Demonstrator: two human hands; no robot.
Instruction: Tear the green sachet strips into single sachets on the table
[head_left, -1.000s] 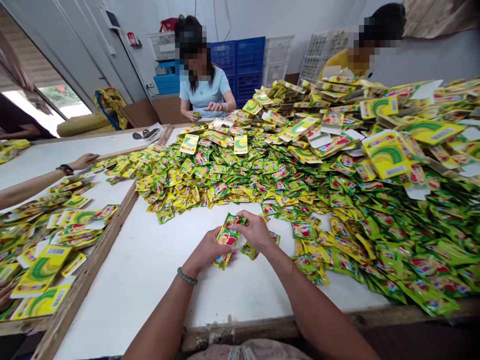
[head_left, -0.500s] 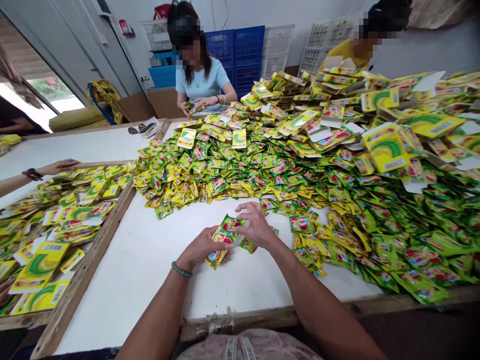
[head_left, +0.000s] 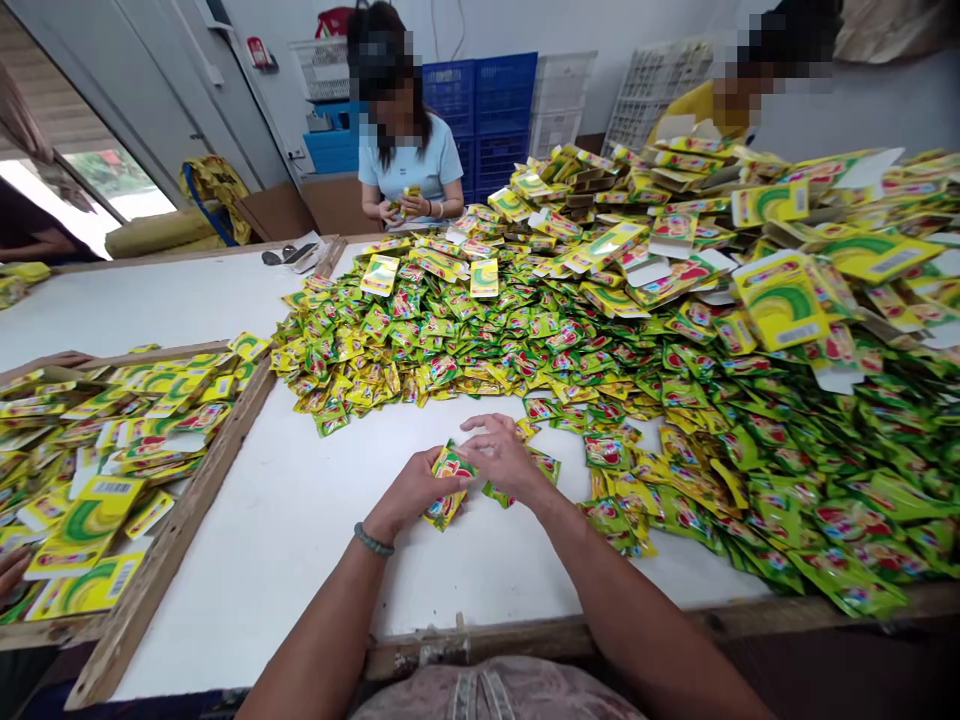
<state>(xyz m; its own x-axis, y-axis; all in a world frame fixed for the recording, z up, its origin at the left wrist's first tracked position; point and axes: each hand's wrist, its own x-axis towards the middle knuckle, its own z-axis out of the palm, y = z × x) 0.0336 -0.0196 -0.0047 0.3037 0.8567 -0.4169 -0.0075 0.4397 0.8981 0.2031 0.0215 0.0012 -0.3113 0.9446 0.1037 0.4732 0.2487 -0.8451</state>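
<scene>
My left hand (head_left: 420, 490) is closed around a small yellow-and-green carton (head_left: 448, 490), its thumb lying across the printed front. The carton is held tilted just above the white table. At its upper right end my right hand (head_left: 504, 458) presses with thumb and fingertip, while the other fingers stretch out and curve. Whether anything is inside the carton is hidden. Below and behind my right hand, green sachets (head_left: 544, 464) lie on the table; another sachet (head_left: 501, 494) peeks out under the palm.
A large heap of green and yellow sachets (head_left: 555, 340) spreads ahead and right, with cartons (head_left: 780, 300) piled behind. A wooden divider (head_left: 202, 500) separates another carton pile (head_left: 90, 520) on the left. A person in light blue (head_left: 412, 165) works opposite; another person's hand (head_left: 11, 570) shows far left.
The white flap and the sachet at the carton's end no longer show; my right hand has closed in on that end. At far left, a co-worker's arm has drawn back from the carton pile.
</scene>
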